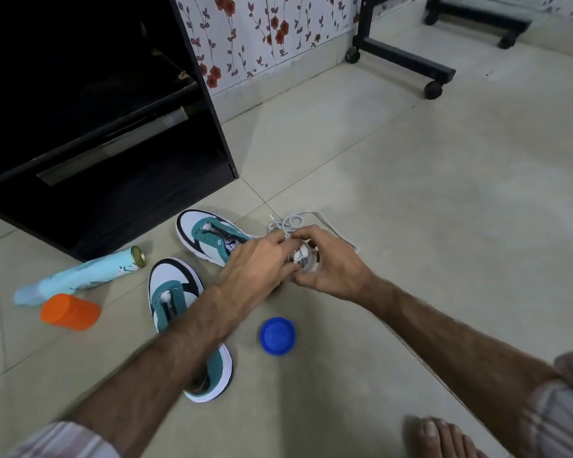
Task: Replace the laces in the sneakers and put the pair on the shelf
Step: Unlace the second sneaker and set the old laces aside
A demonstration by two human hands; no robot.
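Observation:
Two teal, white and black sneakers lie on the tiled floor: one (pixel 209 236) further away, one (pixel 172 292) nearer, partly under my left forearm. My right hand (pixel 331 266) grips a small clear jar (pixel 306 259) with white lace inside. My left hand (pixel 258 259) pinches white lace at the jar's mouth. More loose white lace (pixel 298 221) lies coiled on the floor just beyond my hands. The black shelf unit (pixel 113 127) stands at the upper left.
A blue lid (pixel 277 335) lies on the floor below my hands. An orange cup (pixel 70 311) and a light-blue spray can (pixel 80 277) lie at the left. A black wheeled stand (pixel 407 61) is at the back right. My bare foot (pixel 444 438) shows bottom right.

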